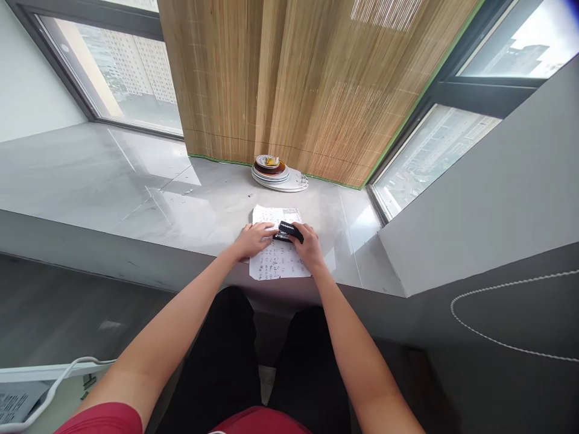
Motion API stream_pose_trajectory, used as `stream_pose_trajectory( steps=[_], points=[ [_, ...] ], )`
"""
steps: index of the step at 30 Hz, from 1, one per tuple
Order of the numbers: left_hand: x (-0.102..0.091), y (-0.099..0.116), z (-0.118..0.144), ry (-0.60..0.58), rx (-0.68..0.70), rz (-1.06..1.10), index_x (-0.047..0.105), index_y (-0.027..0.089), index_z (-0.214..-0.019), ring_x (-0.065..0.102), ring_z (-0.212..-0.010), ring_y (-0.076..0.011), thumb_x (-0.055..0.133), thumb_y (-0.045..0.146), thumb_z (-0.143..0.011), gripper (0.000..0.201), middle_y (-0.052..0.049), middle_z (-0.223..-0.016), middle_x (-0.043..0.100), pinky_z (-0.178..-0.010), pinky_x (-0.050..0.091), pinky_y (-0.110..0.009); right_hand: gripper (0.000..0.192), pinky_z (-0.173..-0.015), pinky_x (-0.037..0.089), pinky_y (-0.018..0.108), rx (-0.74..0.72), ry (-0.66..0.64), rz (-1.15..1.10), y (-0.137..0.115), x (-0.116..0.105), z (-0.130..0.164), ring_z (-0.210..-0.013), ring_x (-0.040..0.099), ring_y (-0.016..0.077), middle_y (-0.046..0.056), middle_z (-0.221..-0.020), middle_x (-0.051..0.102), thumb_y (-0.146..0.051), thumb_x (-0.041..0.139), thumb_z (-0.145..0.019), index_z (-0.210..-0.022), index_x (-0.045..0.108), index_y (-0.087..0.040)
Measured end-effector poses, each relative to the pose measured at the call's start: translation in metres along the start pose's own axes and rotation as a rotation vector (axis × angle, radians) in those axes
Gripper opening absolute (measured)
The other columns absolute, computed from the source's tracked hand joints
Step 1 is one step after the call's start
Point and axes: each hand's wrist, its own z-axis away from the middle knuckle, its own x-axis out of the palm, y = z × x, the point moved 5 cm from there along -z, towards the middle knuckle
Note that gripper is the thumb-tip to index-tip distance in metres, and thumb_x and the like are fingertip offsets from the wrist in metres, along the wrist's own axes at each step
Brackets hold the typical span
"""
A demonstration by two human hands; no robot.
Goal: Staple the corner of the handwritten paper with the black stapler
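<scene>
A black stapler (pixel 292 231) rests over a sheet of handwritten paper (pixel 274 262) near the front edge of the grey ledge. My right hand (pixel 309 244) is closed around the stapler's right end, with the thumb along its near side. My left hand (pixel 254 240) lies on the paper's left side with fingers stretched toward the stapler's front end. Whether those fingertips touch the stapler is too small to tell. The paper's lower edge sticks out past the ledge's edge, and the part under the stapler and fingers is hidden.
Behind the paper, a stack of plates (pixel 271 176) with a small yellow item on top stands by the bamboo blind (pixel 289 90). Windows flank the blind. A beaded cord (pixel 479 296) hangs at the right, and a white cable (pixel 58 386) runs at lower left.
</scene>
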Motion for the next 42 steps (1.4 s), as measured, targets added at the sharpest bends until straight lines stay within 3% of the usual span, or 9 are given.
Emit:
stream_pose_trajectory(
  steps=[6,12,15,17,19,23,33,36,42],
  points=[
    [0.002,-0.003,0.003,0.05,0.002,0.047,0.066,0.031,-0.154,0.049,-0.156,-0.032,0.05,0.035,-0.11,0.048,-0.008,-0.168,0.056,-0.133,0.031,-0.06,0.039,-0.098,0.052,0.053,0.152,0.363,0.116,0.027,-0.043,0.015,-0.114,0.058,0.0364,0.016,-0.123,0.073,-0.03,0.054,-0.101,-0.132,0.076,-0.022],
    [-0.009,0.001,0.008,0.209,0.037,0.069,0.063,0.029,-0.156,0.042,-0.161,-0.0339,0.058,0.034,-0.107,0.049,-0.012,-0.168,0.054,-0.136,0.02,-0.068,0.044,-0.101,0.05,0.055,0.247,0.288,0.07,0.071,-0.082,0.034,-0.107,0.06,0.0352,0.014,-0.115,0.075,-0.045,0.06,-0.096,-0.129,0.078,-0.022],
    [-0.015,0.019,0.002,0.293,0.039,0.031,0.075,0.025,-0.138,0.049,-0.156,-0.0339,0.053,0.023,-0.107,0.038,-0.014,-0.16,0.06,-0.137,0.019,-0.068,0.045,-0.103,0.05,0.055,0.202,0.216,0.024,0.072,-0.082,0.034,-0.11,0.06,0.0347,0.013,-0.12,0.076,-0.046,0.06,-0.097,-0.131,0.077,-0.023],
    [-0.008,0.04,-0.008,0.225,0.064,0.024,0.081,0.023,-0.125,0.056,-0.149,-0.0349,0.052,0.025,-0.108,0.033,-0.015,-0.154,0.064,-0.135,0.028,-0.064,0.044,-0.104,0.05,0.055,0.188,0.187,0.013,0.069,-0.079,0.032,-0.112,0.06,0.0347,0.012,-0.12,0.076,-0.043,0.06,-0.096,-0.132,0.077,-0.023],
    [0.006,0.063,-0.021,0.136,0.099,0.025,0.078,0.022,-0.134,0.055,-0.151,-0.0362,0.055,0.034,-0.109,0.037,-0.016,-0.159,0.062,-0.134,0.033,-0.06,0.043,-0.105,0.05,0.054,0.172,0.164,0.005,0.066,-0.077,0.03,-0.114,0.06,0.0343,0.011,-0.12,0.076,-0.04,0.06,-0.096,-0.132,0.076,-0.024],
    [0.036,0.09,-0.038,-0.02,0.135,0.038,0.065,0.025,-0.155,0.041,-0.163,-0.0388,0.066,0.041,-0.105,0.052,-0.016,-0.171,0.051,-0.136,0.021,-0.067,0.042,-0.107,0.049,0.053,0.122,0.111,0.0,0.06,-0.075,0.03,-0.113,0.061,0.033,0.011,-0.12,0.076,-0.034,0.058,-0.095,-0.132,0.076,-0.023],
    [0.055,0.095,-0.021,-0.033,0.255,0.089,0.037,0.017,-0.174,0.028,-0.17,-0.0346,0.052,0.045,-0.111,0.071,-0.019,-0.181,0.031,-0.139,0.013,-0.061,0.042,-0.109,0.049,0.054,0.115,0.111,0.026,0.054,-0.075,0.03,-0.113,0.062,0.0339,0.012,-0.121,0.076,-0.034,0.058,-0.096,-0.133,0.074,-0.023],
    [0.056,0.095,-0.02,-0.032,0.244,0.088,0.041,0.018,-0.172,0.029,-0.17,-0.0332,0.052,0.046,-0.11,0.068,-0.018,-0.181,0.032,-0.14,0.012,-0.058,0.041,-0.107,0.05,0.054,0.142,0.157,0.05,0.058,-0.075,0.033,-0.113,0.062,0.0344,0.013,-0.12,0.075,-0.033,0.058,-0.095,-0.132,0.074,-0.023],
    [0.055,0.104,-0.032,-0.012,0.321,0.079,0.064,0.021,-0.156,0.045,-0.161,-0.0359,0.059,0.043,-0.107,0.054,-0.016,-0.171,0.05,-0.136,0.026,-0.059,0.045,-0.108,0.05,0.057,0.334,0.449,0.055,0.082,-0.089,0.04,-0.118,0.064,0.0363,0.018,-0.125,0.075,-0.04,0.057,-0.092,-0.127,0.074,-0.019]
  ],
)
